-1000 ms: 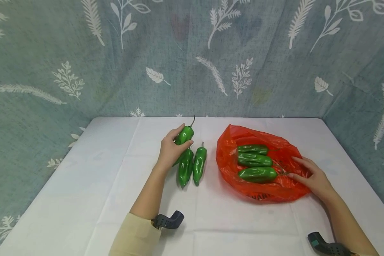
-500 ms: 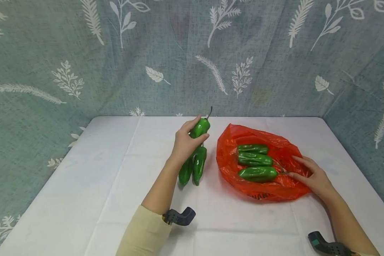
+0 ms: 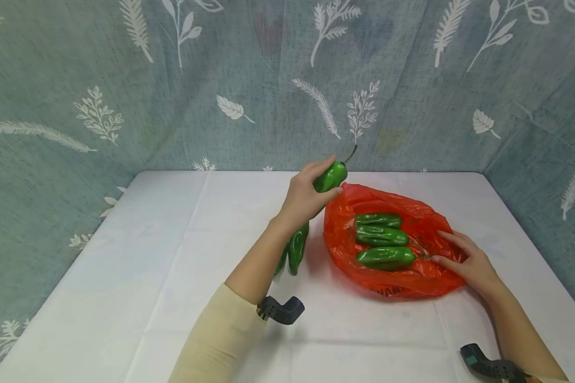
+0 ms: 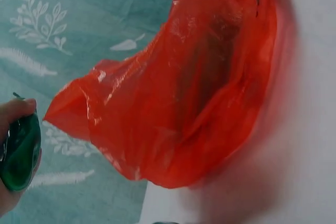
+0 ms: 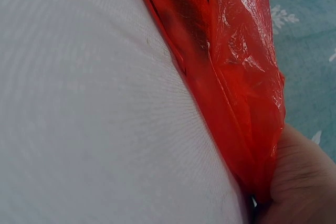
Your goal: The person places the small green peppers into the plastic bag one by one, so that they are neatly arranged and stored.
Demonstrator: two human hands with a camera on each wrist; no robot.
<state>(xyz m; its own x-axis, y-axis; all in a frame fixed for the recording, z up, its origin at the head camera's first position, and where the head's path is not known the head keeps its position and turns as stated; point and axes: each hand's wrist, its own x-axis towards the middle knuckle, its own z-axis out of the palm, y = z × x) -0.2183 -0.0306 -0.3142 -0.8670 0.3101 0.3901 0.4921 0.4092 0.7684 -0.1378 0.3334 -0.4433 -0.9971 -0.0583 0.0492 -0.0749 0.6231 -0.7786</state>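
Observation:
In the head view my left hand (image 3: 309, 194) grips a glossy green chili pepper (image 3: 332, 177), held above the table's back edge beside the bag with its stem pointing up and right. The left wrist view shows the same pepper (image 4: 22, 153) between thumb and fingers at the left edge. An open red plastic bag (image 3: 337, 247) lies at the right, with 3 green chili peppers (image 3: 385, 258) inside. On the bag's right rim my right hand (image 3: 474, 268) holds the plastic, thumb and fingertips reaching inside. Other green chili peppers (image 3: 297, 249) lie on the table, partly hidden by the left forearm.
A white cloth covers the table (image 3: 172, 298). Behind it hangs a grey-green curtain (image 3: 268, 106) with white leaf prints. In the left wrist view the bag's red side (image 4: 152, 114) rises close to the left hand.
My left hand has lifted the chili pepper off the group and carried it right and up, toward the bag's left rim. The right hand and the bag stay nearly still.

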